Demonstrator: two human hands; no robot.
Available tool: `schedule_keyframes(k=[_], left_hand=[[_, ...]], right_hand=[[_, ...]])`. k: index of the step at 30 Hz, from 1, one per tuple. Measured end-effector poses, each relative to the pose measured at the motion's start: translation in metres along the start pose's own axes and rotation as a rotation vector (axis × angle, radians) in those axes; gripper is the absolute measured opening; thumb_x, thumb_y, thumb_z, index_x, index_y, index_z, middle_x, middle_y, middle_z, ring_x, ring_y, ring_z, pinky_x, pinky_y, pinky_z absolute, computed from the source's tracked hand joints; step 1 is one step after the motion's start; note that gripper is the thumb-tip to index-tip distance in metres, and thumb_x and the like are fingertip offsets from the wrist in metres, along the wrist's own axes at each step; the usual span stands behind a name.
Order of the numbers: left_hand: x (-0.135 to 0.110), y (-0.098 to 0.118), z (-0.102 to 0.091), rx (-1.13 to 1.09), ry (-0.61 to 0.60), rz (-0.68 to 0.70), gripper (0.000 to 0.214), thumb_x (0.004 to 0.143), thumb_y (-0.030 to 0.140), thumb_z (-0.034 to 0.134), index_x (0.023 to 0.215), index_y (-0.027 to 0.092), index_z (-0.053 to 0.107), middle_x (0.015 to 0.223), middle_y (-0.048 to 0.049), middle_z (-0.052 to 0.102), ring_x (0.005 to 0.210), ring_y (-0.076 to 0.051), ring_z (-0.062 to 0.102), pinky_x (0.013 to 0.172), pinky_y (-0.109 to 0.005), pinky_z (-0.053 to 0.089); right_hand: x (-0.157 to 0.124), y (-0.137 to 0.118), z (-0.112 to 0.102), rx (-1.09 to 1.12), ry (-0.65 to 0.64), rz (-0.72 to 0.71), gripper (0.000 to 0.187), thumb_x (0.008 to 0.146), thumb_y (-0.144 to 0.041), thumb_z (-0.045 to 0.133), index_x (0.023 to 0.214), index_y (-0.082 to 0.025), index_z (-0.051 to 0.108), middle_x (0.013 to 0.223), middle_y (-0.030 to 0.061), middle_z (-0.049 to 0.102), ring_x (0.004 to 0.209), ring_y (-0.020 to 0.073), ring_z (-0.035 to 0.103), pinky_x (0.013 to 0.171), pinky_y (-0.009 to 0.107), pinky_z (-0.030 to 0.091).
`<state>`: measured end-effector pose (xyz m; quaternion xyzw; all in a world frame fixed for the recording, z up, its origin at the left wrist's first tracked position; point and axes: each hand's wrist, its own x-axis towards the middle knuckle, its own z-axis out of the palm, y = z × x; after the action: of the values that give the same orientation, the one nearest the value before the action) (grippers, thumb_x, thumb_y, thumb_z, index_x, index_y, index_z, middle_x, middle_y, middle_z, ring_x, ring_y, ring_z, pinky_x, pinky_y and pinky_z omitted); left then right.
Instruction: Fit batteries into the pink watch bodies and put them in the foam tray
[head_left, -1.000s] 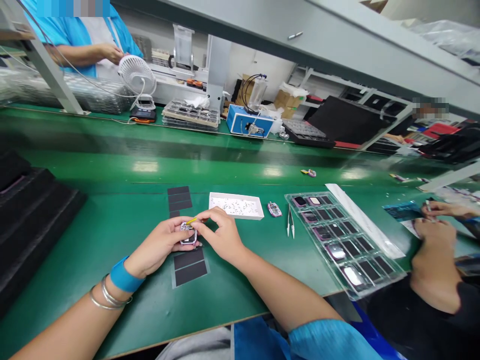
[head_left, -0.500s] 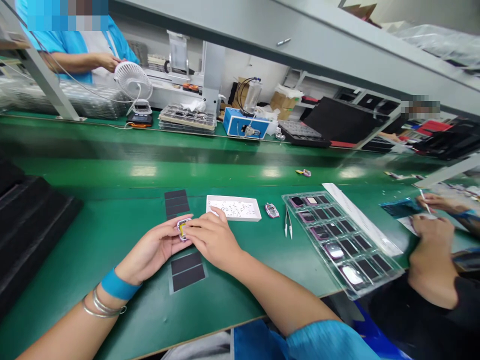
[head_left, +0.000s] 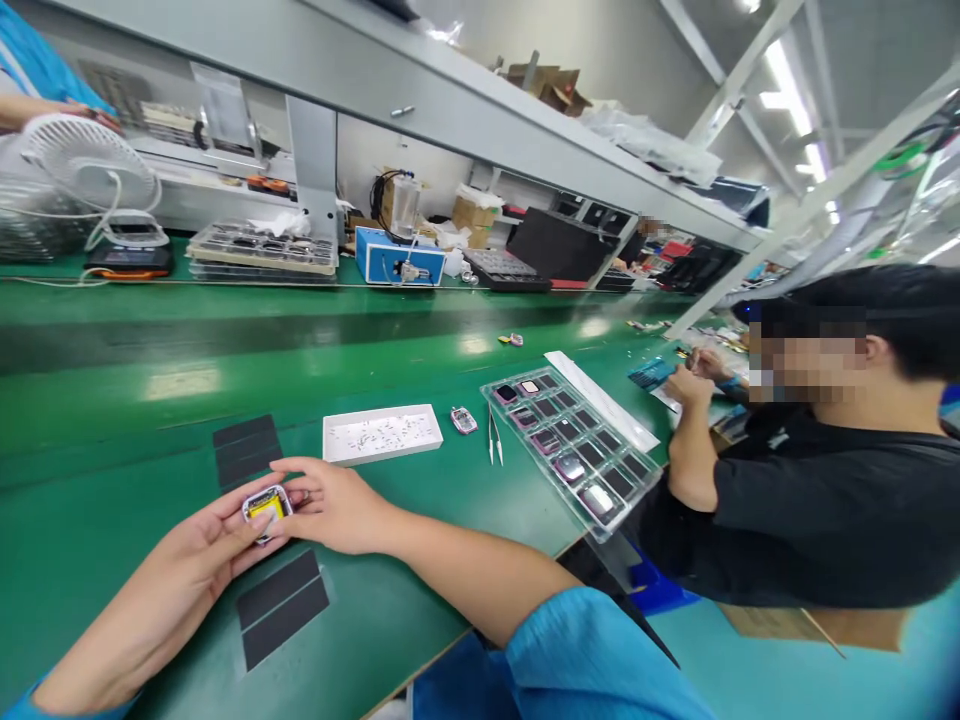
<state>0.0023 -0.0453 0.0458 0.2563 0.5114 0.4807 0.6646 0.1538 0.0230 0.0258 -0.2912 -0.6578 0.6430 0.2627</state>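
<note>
A small rounded watch case [head_left: 268,505] with a pink rim and a yellow part inside sits between my two hands, just above the green table [head_left: 112,400]. My left hand [head_left: 180,575] grips its left side with thumb and fingers. My right hand [head_left: 334,505] pinches its right edge, fingers curled around it. Dark rectangular strips [head_left: 281,605] lie on the table under my hands, and more dark strips [head_left: 244,450] lie just beyond them.
A white tray of tiny parts [head_left: 381,434], a loose watch case [head_left: 463,420], tweezers [head_left: 494,445] and a clear tray of cases [head_left: 574,450] lie to the right. A person in black [head_left: 810,480] works at the right. A fan [head_left: 82,170] and blue box [head_left: 397,258] stand far back.
The view has swung right and up, so my hands now sit lower left. The case has turned to show its yellow inside. The thin yellow stick seen earlier is gone.
</note>
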Motion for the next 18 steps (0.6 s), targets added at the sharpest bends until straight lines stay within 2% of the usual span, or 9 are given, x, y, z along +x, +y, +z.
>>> schedule_keyframes(k=[6, 9, 12, 13, 15, 18], left_hand=[[0.0037, -0.0029, -0.0026, 0.063, 0.046, 0.013, 0.067, 0.052, 0.038, 0.085, 0.112, 0.024, 0.058, 0.114, -0.0049, 0.065, 0.113, -0.026, 0.055, 0.08, -0.021, 0.056], [0.0056, -0.0035, -0.0046, 0.092, 0.024, 0.032, 0.068, 0.053, 0.042, 0.084, 0.113, 0.025, 0.056, 0.113, -0.0048, 0.066, 0.112, -0.026, 0.056, 0.078, -0.021, 0.056], [0.0046, -0.0039, -0.0053, 0.148, -0.065, 0.053, 0.067, 0.064, 0.042, 0.078, 0.123, 0.026, 0.05, 0.118, -0.0059, 0.063, 0.112, -0.026, 0.056, 0.084, -0.026, 0.055], [0.0037, -0.0038, -0.005, 0.174, -0.098, 0.071, 0.066, 0.067, 0.041, 0.076, 0.125, 0.025, 0.048, 0.12, -0.0064, 0.062, 0.113, -0.026, 0.056, 0.088, -0.028, 0.054], [0.0022, -0.003, -0.0043, 0.241, -0.148, 0.129, 0.059, 0.073, 0.04, 0.071, 0.125, 0.023, 0.049, 0.121, -0.0078, 0.061, 0.113, -0.025, 0.056, 0.094, -0.031, 0.05], [0.0023, 0.0, -0.0031, 0.34, -0.175, 0.22, 0.048, 0.077, 0.039, 0.067, 0.119, 0.017, 0.056, 0.119, -0.0101, 0.062, 0.111, -0.025, 0.057, 0.098, -0.033, 0.046]], right_hand=[[0.0022, 0.0034, 0.0043, 0.112, 0.006, 0.014, 0.062, 0.066, -0.01, 0.075, 0.123, -0.023, 0.053, 0.094, 0.0027, 0.061, 0.089, 0.0161, 0.063, 0.089, 0.035, 0.049], [0.0029, 0.0021, 0.0003, 0.08, 0.008, 0.016, 0.075, 0.06, -0.012, 0.08, 0.127, -0.025, 0.049, 0.09, 0.0012, 0.06, 0.088, 0.0159, 0.062, 0.089, 0.035, 0.048], [0.0037, 0.0032, -0.0031, 0.095, -0.087, 0.034, 0.093, 0.052, -0.019, 0.086, 0.133, -0.025, 0.043, 0.085, -0.0007, 0.06, 0.084, 0.0158, 0.061, 0.088, 0.035, 0.047], [0.0037, 0.004, -0.0031, 0.117, -0.121, 0.024, 0.091, 0.052, -0.023, 0.086, 0.133, -0.025, 0.043, 0.085, -0.0005, 0.06, 0.084, 0.0158, 0.061, 0.087, 0.035, 0.047], [0.0032, 0.0052, -0.0013, 0.148, -0.159, -0.024, 0.077, 0.059, -0.028, 0.082, 0.128, -0.022, 0.049, 0.089, 0.0018, 0.062, 0.085, 0.0166, 0.062, 0.086, 0.035, 0.047], [0.0019, 0.0033, 0.0023, 0.148, -0.143, -0.099, 0.054, 0.066, -0.028, 0.076, 0.116, -0.02, 0.057, 0.1, 0.0051, 0.065, 0.091, 0.0181, 0.062, 0.087, 0.036, 0.047]])
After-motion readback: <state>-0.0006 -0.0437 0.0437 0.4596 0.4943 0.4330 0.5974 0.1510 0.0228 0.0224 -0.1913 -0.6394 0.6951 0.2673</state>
